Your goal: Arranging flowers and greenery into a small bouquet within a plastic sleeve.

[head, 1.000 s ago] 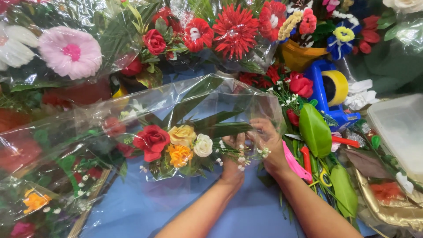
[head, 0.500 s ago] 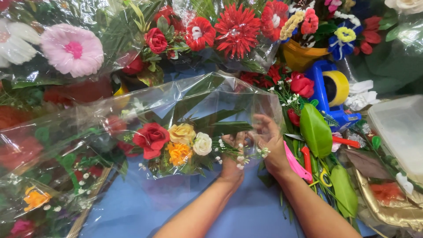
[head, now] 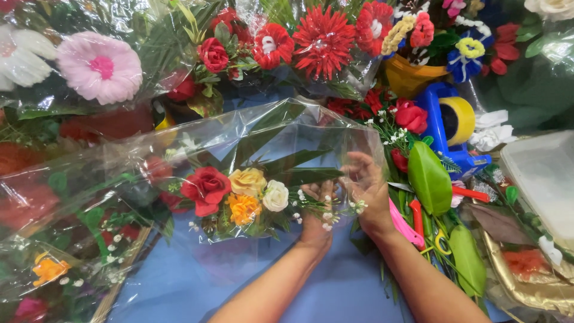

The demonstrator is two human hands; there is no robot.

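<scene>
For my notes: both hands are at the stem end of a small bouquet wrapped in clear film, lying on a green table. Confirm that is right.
Not quite: the table is blue, not green, as the head view shows. The rest holds: left hand and right hand are at the stem end of the small bouquet in its clear film.
</scene>
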